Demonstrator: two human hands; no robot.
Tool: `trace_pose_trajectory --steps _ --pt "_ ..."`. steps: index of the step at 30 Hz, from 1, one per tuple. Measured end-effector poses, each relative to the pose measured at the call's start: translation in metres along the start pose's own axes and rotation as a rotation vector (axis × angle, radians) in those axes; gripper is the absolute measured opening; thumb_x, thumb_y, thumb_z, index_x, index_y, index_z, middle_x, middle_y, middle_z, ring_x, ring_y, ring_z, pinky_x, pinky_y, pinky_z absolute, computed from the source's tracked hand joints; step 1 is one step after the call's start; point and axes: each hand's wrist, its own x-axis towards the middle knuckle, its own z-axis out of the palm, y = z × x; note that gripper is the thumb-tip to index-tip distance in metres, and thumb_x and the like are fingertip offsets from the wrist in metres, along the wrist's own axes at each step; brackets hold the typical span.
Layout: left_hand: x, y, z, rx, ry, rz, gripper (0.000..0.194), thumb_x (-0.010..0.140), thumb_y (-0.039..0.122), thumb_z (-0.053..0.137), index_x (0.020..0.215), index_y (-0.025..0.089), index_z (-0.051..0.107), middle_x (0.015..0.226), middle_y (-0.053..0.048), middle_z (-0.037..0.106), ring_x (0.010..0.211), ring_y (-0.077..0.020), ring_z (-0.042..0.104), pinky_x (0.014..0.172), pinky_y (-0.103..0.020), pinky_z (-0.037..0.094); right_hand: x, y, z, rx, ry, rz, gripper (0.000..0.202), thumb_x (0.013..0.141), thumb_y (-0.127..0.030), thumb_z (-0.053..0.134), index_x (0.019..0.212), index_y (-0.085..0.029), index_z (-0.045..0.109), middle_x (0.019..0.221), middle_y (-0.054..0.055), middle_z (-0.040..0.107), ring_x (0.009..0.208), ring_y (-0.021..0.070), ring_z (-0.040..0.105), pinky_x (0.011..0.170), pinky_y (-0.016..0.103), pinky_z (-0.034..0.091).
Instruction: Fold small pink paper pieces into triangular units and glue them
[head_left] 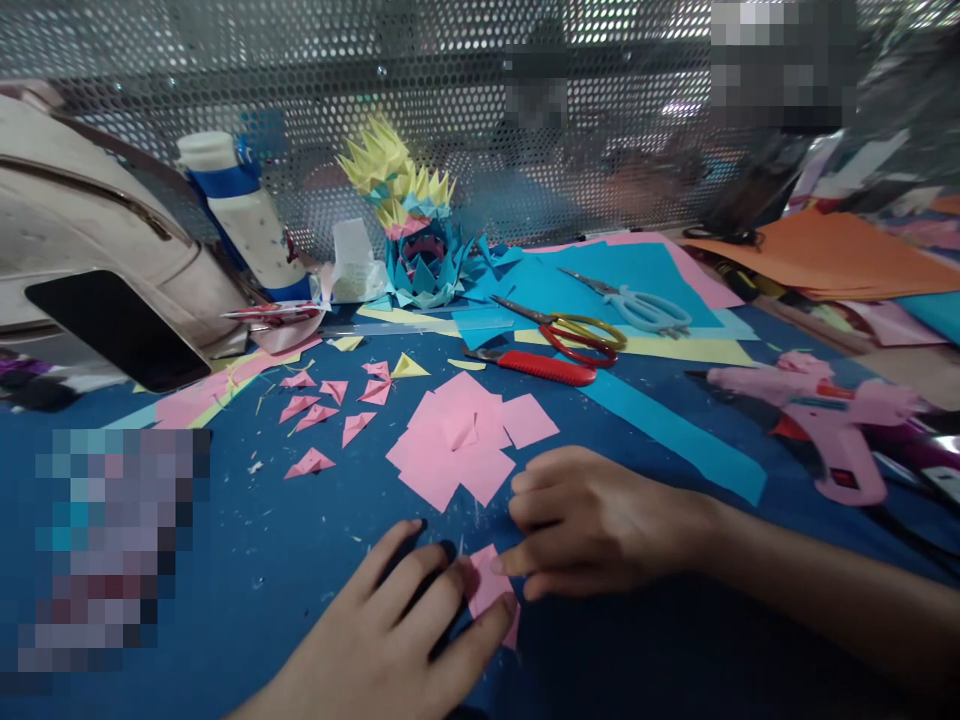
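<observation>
At the far left we see a black phone (116, 330) leaning against a pale bag (112, 215). Next come several small folded pink pieces (309, 462) scattered on the blue table (247, 560); these look finished. Behind them stands a spiky yellow-and-blue paper model (411, 212), apparently built up from many such points.

Our left hand (420, 610) lies low over the table, fingers spread, its thumb and index finger holding down a pink piece (487, 582) in front of us. That piece looks partly folded, so we judge its creasing incomplete. Just beyond it, a fanned pile of pink squares (431, 460) lies mostly flat, and we take these as unfolded stock: more seems left than done.

Our right hand (600, 520) has its fingers curled and the index fingertip on the same piece; whether it pinches the paper, we cannot tell.

Past the pile lie a red-handled cutter (547, 368) and a blue paper strip (667, 430). Farther right, a pink glue gun (810, 400) rests untouched.
</observation>
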Motion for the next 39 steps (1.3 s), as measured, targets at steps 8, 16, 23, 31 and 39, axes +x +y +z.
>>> trace_pose_trajectory --steps 8,16,23,31,39 --pt "-0.003 -0.001 0.001 0.004 -0.015 0.015 0.052 0.11 0.052 0.027 0.127 0.021 0.066 0.11 -0.004 0.068 0.103 -0.0235 0.058 0.118 -0.046 0.023 0.003 -0.005 -0.001 0.119 -0.037 0.018 0.042 0.11 -0.035 0.036 0.101 -0.017 0.072 0.065 0.0 0.058 0.06 0.0167 0.047 0.06 0.033 0.031" --pt "-0.002 -0.011 -0.012 -0.177 0.002 -0.015 0.035 0.112 0.024 0.034 0.117 0.011 0.066 0.11 -0.005 0.073 0.107 -0.0183 0.063 0.122 -0.036 0.026 0.005 -0.012 0.001 0.163 -0.054 -0.018 0.033 0.106 -0.029 0.044 0.089 -0.018 0.07 0.063 0.0 0.059 0.058 0.0162 0.044 0.056 0.033 0.031" --pt "-0.003 -0.017 -0.002 -0.345 0.11 -0.094 0.039 0.107 0.012 0.026 0.121 0.012 0.063 0.102 -0.007 0.074 0.1 -0.0146 0.066 0.118 -0.033 0.035 0.011 -0.024 0.01 -0.171 0.055 -0.087 0.029 0.103 -0.029 0.054 0.08 -0.016 0.065 0.062 -0.004 0.052 0.057 0.0142 0.041 0.05 0.033 0.022" --pt "-0.004 -0.018 -0.002 -0.221 0.177 -0.021 0.039 0.11 0.016 0.029 0.113 0.014 0.069 0.105 -0.006 0.076 0.101 -0.015 0.067 0.121 -0.037 0.033 0.01 -0.02 0.005 -0.18 0.076 -0.074 0.026 0.103 -0.017 0.045 0.083 -0.018 0.062 0.063 -0.004 0.053 0.057 0.0136 0.043 0.05 0.033 0.027" --pt "-0.004 -0.014 -0.006 -0.19 0.291 0.034 0.029 0.109 0.018 0.044 0.102 0.019 0.073 0.104 0.0 0.073 0.102 -0.012 0.066 0.12 -0.031 0.036 0.005 -0.005 0.003 0.214 0.02 0.074 0.011 0.097 -0.013 0.047 0.092 -0.02 0.054 0.089 0.003 0.066 0.082 0.0148 0.059 0.077 0.028 0.045"
